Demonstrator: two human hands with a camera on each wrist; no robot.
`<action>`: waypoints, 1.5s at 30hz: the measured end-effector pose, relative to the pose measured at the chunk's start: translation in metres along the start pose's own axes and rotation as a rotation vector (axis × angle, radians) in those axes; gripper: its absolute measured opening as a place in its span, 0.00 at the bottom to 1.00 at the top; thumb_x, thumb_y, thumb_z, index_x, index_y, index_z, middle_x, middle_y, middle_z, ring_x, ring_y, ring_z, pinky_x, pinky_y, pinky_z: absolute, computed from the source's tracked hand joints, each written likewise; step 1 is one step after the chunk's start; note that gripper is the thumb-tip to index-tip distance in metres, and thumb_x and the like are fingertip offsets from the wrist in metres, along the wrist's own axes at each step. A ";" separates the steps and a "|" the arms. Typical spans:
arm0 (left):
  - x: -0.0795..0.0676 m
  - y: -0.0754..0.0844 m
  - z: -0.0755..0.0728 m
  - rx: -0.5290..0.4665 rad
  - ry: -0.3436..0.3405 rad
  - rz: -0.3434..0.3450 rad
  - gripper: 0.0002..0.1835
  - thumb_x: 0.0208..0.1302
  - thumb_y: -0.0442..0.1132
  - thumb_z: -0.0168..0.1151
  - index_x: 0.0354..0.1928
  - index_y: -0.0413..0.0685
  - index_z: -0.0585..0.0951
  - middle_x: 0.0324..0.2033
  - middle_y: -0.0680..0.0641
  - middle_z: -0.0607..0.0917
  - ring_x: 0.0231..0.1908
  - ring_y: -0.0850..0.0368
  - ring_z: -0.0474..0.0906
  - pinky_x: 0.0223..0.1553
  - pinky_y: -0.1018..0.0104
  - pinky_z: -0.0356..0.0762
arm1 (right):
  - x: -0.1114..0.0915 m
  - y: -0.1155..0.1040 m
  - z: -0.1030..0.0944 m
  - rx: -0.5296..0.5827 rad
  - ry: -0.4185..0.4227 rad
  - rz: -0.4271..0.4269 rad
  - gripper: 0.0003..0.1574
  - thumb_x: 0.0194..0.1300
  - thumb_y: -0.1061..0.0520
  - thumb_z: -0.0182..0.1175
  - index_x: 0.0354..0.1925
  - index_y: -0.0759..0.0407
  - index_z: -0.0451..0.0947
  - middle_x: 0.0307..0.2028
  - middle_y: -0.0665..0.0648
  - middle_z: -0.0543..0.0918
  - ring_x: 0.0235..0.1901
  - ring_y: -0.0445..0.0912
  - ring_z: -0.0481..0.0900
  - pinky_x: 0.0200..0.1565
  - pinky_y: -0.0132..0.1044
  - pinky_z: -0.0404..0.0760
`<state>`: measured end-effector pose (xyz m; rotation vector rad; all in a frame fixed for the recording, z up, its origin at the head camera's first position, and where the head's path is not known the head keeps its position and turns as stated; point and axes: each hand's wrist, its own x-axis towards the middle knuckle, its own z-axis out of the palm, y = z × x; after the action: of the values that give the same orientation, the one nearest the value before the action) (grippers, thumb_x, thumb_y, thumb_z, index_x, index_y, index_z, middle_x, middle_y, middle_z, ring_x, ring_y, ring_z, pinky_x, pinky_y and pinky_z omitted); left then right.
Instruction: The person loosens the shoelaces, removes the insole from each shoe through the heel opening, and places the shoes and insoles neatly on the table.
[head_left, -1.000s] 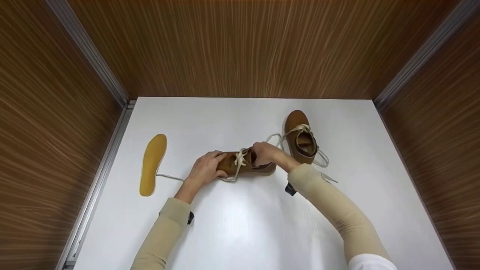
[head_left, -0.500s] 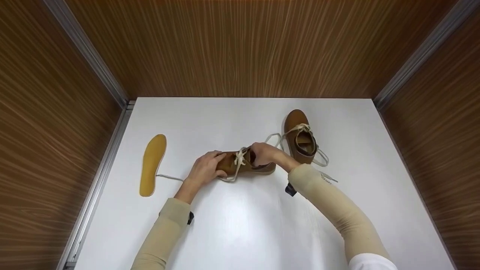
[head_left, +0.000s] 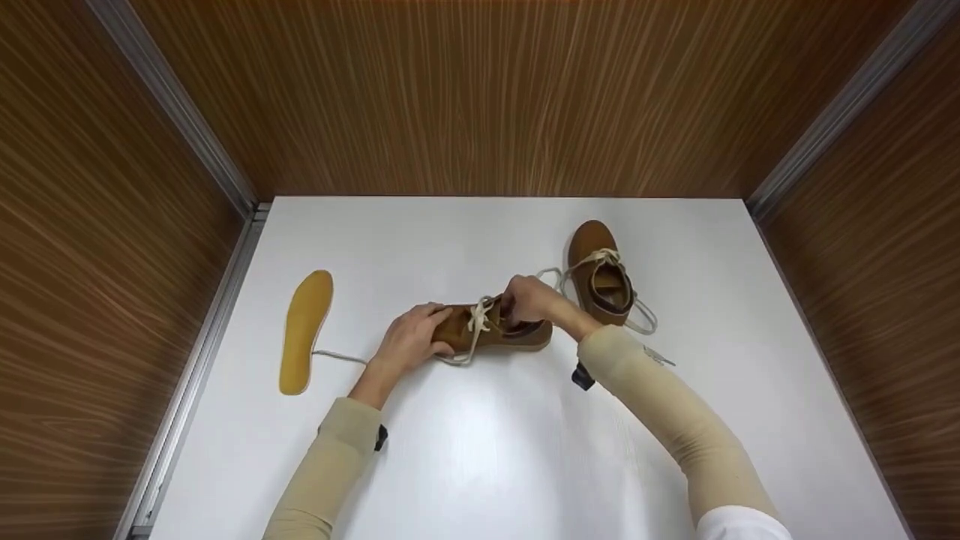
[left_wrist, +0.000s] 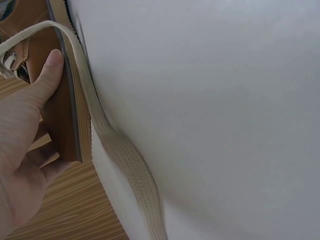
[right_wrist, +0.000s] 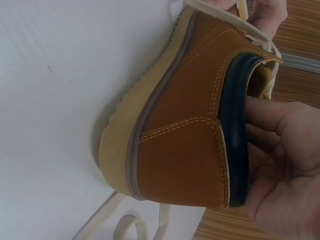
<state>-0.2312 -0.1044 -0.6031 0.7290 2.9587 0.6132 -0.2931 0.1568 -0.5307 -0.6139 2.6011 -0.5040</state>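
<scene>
A brown leather lace-up shoe lies with its toe to the left, its pale lace tied. My left hand grips the toe, thumb on the near side, as the left wrist view also shows. My right hand reaches into the shoe's opening. In the right wrist view the thumb and bent fingers pass inside the dark padded collar; the fingertips and anything between them are hidden. Further left lies a yellow insole, apart from both hands.
A second brown shoe, toe pointing away, stands at the back right with loose lace loops beside it. A lace end runs from the left hand toward the insole. Wood-grain panels enclose the white table at the back and sides.
In the last half second my right hand has lifted slightly upward in the shoe's opening, showing more of the inside. The left hand and both shoes look unmoved.
</scene>
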 end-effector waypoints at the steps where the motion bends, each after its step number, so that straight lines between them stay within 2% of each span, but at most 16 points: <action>1: 0.000 0.000 0.000 -0.002 -0.001 -0.002 0.44 0.59 0.55 0.76 0.74 0.42 0.74 0.70 0.39 0.78 0.71 0.40 0.75 0.73 0.46 0.74 | 0.000 0.000 0.000 0.001 0.006 0.002 0.11 0.51 0.65 0.74 0.37 0.63 0.92 0.39 0.61 0.94 0.36 0.48 0.83 0.47 0.42 0.87; 5: 0.000 0.000 0.000 -0.001 -0.009 -0.007 0.45 0.59 0.56 0.76 0.75 0.43 0.74 0.71 0.39 0.78 0.71 0.40 0.74 0.73 0.46 0.73 | 0.000 0.001 0.001 0.010 0.027 0.001 0.12 0.49 0.68 0.73 0.36 0.64 0.92 0.38 0.61 0.94 0.36 0.48 0.84 0.46 0.42 0.87; 10: 0.000 0.000 0.000 0.008 -0.009 -0.005 0.45 0.59 0.56 0.76 0.74 0.43 0.74 0.70 0.39 0.78 0.71 0.40 0.74 0.73 0.46 0.74 | 0.000 0.001 0.003 -0.041 0.057 -0.025 0.14 0.46 0.73 0.69 0.33 0.64 0.92 0.31 0.58 0.92 0.30 0.46 0.76 0.34 0.35 0.79; 14: 0.000 -0.001 0.000 0.011 -0.004 -0.003 0.44 0.59 0.55 0.76 0.74 0.43 0.74 0.70 0.39 0.79 0.70 0.40 0.75 0.73 0.46 0.74 | 0.002 -0.002 0.007 -0.111 0.066 -0.051 0.10 0.49 0.74 0.64 0.25 0.64 0.88 0.20 0.50 0.80 0.25 0.46 0.69 0.27 0.33 0.68; 18: 0.000 -0.001 0.000 0.007 0.005 0.002 0.44 0.59 0.55 0.76 0.74 0.42 0.74 0.69 0.39 0.79 0.70 0.40 0.76 0.72 0.46 0.75 | 0.003 -0.003 0.009 -0.152 0.071 -0.053 0.16 0.52 0.74 0.61 0.17 0.57 0.79 0.18 0.49 0.71 0.24 0.47 0.66 0.26 0.35 0.64; 21: 0.000 -0.002 0.001 0.010 0.024 0.018 0.44 0.59 0.55 0.76 0.73 0.42 0.75 0.69 0.39 0.80 0.69 0.40 0.76 0.71 0.46 0.76 | 0.003 -0.002 0.007 -0.113 0.056 -0.060 0.14 0.51 0.75 0.62 0.19 0.59 0.84 0.19 0.52 0.81 0.24 0.46 0.66 0.26 0.34 0.65; 23: -0.001 -0.003 0.002 0.015 0.039 0.027 0.44 0.58 0.55 0.76 0.73 0.41 0.76 0.68 0.38 0.80 0.69 0.40 0.77 0.70 0.47 0.77 | 0.003 -0.001 0.005 -0.067 0.045 -0.074 0.12 0.49 0.75 0.64 0.24 0.62 0.89 0.23 0.55 0.88 0.24 0.45 0.67 0.27 0.32 0.67; 25: -0.001 -0.004 0.003 0.017 0.047 0.032 0.43 0.58 0.55 0.76 0.72 0.41 0.76 0.68 0.38 0.80 0.68 0.40 0.77 0.70 0.47 0.77 | 0.002 -0.001 0.003 -0.026 0.036 -0.083 0.13 0.48 0.75 0.66 0.29 0.64 0.92 0.25 0.56 0.90 0.24 0.45 0.68 0.28 0.31 0.68; 29: -0.001 -0.004 0.002 0.011 0.048 0.030 0.43 0.58 0.55 0.76 0.72 0.41 0.76 0.68 0.38 0.81 0.68 0.40 0.77 0.70 0.46 0.77 | 0.004 0.000 0.000 0.016 0.031 -0.091 0.10 0.46 0.75 0.65 0.21 0.63 0.87 0.16 0.47 0.78 0.21 0.43 0.66 0.24 0.30 0.64; 32: -0.001 -0.004 0.001 0.010 0.043 0.025 0.43 0.58 0.55 0.76 0.72 0.41 0.76 0.68 0.39 0.80 0.68 0.40 0.77 0.70 0.47 0.77 | 0.006 0.001 -0.001 0.056 0.026 -0.087 0.12 0.45 0.74 0.64 0.17 0.60 0.81 0.14 0.45 0.69 0.19 0.42 0.63 0.23 0.31 0.61; 34: -0.002 -0.003 0.001 0.009 0.040 0.022 0.44 0.58 0.55 0.77 0.73 0.42 0.76 0.68 0.39 0.80 0.68 0.40 0.77 0.70 0.47 0.77 | 0.006 0.001 -0.002 0.087 0.025 -0.076 0.11 0.46 0.73 0.65 0.18 0.60 0.82 0.15 0.45 0.72 0.19 0.41 0.64 0.23 0.30 0.63; 36: -0.001 -0.003 0.001 0.009 0.038 0.019 0.44 0.58 0.55 0.77 0.73 0.42 0.76 0.68 0.39 0.80 0.68 0.40 0.77 0.71 0.47 0.76 | 0.006 0.002 -0.003 0.114 0.025 -0.057 0.08 0.46 0.72 0.65 0.22 0.62 0.87 0.18 0.47 0.80 0.21 0.41 0.69 0.25 0.29 0.68; 39: -0.001 -0.003 0.002 0.008 0.034 0.020 0.44 0.58 0.55 0.77 0.73 0.41 0.75 0.68 0.39 0.80 0.68 0.40 0.77 0.71 0.47 0.76 | 0.005 0.003 -0.005 0.135 0.026 -0.029 0.13 0.47 0.70 0.67 0.32 0.62 0.93 0.28 0.54 0.92 0.26 0.40 0.77 0.30 0.27 0.75; 41: 0.000 -0.003 0.002 0.012 0.031 0.020 0.44 0.58 0.55 0.77 0.73 0.41 0.75 0.68 0.39 0.80 0.68 0.40 0.77 0.71 0.47 0.76 | 0.005 0.002 -0.007 0.148 0.020 -0.013 0.15 0.47 0.69 0.67 0.35 0.62 0.93 0.33 0.58 0.94 0.28 0.40 0.79 0.32 0.27 0.77; 45: 0.001 -0.002 0.002 0.023 0.030 0.021 0.44 0.58 0.55 0.77 0.73 0.41 0.75 0.68 0.39 0.80 0.68 0.40 0.77 0.70 0.47 0.77 | 0.005 0.000 -0.011 0.161 0.018 -0.012 0.15 0.46 0.68 0.66 0.34 0.61 0.93 0.32 0.58 0.94 0.27 0.40 0.79 0.31 0.27 0.76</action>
<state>-0.2328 -0.1052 -0.6060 0.7609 2.9938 0.5983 -0.3024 0.1572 -0.5229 -0.5734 2.5434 -0.7170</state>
